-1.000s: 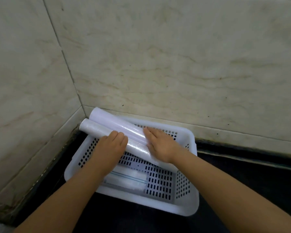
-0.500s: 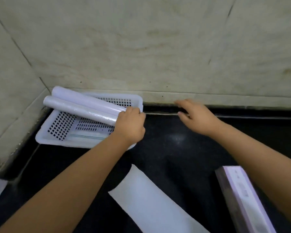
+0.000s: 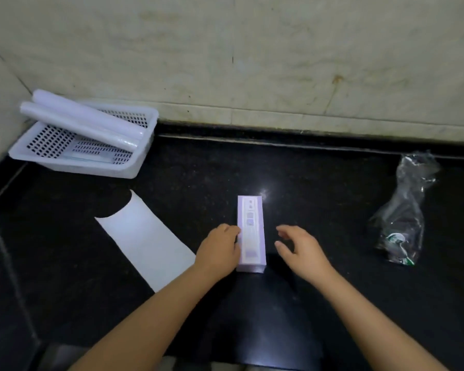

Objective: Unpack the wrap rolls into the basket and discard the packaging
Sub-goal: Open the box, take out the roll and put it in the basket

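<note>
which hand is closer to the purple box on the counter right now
Left. The left hand rests against the left side of the purple box, its fingers touching the box edge. The right hand hovers open to the box's right, with a clear gap.

countertop [image 3: 319, 180] – glossy black stone | basket [image 3: 65, 163] – perforated white plastic | bag [image 3: 402, 218] – crinkled clear film

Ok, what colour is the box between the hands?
Pale lilac box with white panels and small purple squares, seen in the head view.
</note>
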Demonstrator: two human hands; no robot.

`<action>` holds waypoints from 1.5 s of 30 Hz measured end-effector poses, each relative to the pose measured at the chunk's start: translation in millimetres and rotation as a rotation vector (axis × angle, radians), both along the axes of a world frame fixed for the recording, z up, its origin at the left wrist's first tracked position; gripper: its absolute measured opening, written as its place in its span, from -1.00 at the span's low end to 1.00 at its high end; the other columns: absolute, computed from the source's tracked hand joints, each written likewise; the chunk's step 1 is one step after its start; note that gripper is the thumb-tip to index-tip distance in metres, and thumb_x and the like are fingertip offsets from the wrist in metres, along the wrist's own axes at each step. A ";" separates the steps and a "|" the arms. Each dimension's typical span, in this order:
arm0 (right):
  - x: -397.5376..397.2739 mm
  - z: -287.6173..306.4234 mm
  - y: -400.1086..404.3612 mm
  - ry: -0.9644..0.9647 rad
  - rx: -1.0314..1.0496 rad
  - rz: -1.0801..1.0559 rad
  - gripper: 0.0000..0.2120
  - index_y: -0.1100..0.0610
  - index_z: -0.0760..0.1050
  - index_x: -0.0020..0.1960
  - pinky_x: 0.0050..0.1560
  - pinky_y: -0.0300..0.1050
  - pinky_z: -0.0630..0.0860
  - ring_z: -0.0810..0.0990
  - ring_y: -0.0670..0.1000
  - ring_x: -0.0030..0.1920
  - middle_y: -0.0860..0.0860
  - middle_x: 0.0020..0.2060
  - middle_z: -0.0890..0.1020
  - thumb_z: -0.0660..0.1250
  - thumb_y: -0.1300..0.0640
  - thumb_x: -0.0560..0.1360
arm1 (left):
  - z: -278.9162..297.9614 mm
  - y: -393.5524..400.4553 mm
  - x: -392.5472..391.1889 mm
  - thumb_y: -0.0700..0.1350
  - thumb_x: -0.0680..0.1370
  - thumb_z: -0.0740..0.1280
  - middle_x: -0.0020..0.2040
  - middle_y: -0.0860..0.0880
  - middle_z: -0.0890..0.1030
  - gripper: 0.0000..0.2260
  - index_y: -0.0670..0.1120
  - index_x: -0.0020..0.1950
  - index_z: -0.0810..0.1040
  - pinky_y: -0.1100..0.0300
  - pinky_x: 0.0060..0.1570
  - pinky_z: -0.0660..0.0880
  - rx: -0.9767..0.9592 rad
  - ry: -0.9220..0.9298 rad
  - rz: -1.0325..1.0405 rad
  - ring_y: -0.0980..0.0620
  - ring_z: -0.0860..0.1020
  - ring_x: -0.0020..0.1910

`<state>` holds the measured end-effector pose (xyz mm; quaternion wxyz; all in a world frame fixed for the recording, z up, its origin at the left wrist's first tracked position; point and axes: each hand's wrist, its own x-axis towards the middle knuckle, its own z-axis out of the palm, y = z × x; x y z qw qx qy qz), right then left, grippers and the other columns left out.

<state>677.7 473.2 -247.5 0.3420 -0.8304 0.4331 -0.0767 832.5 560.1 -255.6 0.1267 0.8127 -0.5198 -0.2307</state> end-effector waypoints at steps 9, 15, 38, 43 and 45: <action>34.2 -40.4 58.1 0.154 -0.115 -0.106 -0.35 0.12 0.20 0.31 0.02 -0.03 0.48 0.42 0.09 0.10 0.10 0.15 0.39 0.34 -0.17 0.37 | -9.8 39.9 7.2 -0.24 0.50 0.29 0.25 -0.12 0.56 -0.68 -0.17 0.26 0.51 0.10 0.23 0.40 -0.080 -0.330 0.051 -0.10 0.42 0.30; 48.9 -35.9 60.9 0.038 0.037 -0.323 -0.46 0.19 0.25 0.11 -0.22 -0.10 0.42 0.43 0.09 -0.06 0.10 0.02 0.36 0.43 -0.01 0.30 | -13.0 57.3 21.2 -0.20 0.57 0.17 0.39 -0.05 0.40 -0.62 -0.09 0.39 0.35 0.16 0.37 0.25 -0.030 -0.346 0.073 -0.03 0.25 0.43; 84.5 68.8 79.7 -0.260 0.553 0.049 -0.73 -0.02 0.51 -0.08 -0.26 -0.27 0.53 0.59 -0.11 -0.22 0.00 -0.14 0.63 0.13 -0.15 0.50 | 40.6 145.5 56.7 -0.14 0.28 0.53 0.17 -0.17 0.53 -0.36 -0.18 0.31 0.39 0.04 -0.16 0.58 -0.240 -0.257 0.299 -0.17 0.51 0.15; 126.2 57.8 102.7 -0.158 0.389 0.359 -0.31 -0.07 0.09 0.42 -0.20 -0.41 0.40 0.49 -0.25 -0.09 -0.16 -0.02 0.52 0.37 0.01 0.41 | 24.7 186.8 104.3 -0.01 0.39 0.40 0.18 -0.01 0.50 -0.54 -0.02 0.25 0.39 0.14 0.06 0.48 -0.137 -0.063 0.354 0.01 0.44 0.15; 146.8 55.4 113.9 -0.115 0.326 0.471 -0.34 -0.10 0.17 0.38 -0.16 -0.39 0.39 0.49 -0.19 -0.08 -0.12 0.08 0.48 0.39 0.03 0.38 | 22.0 199.2 127.0 0.02 0.38 0.43 0.23 -0.02 0.47 -0.43 -0.03 0.34 0.32 0.16 0.15 0.45 -0.062 -0.012 0.327 0.02 0.43 0.19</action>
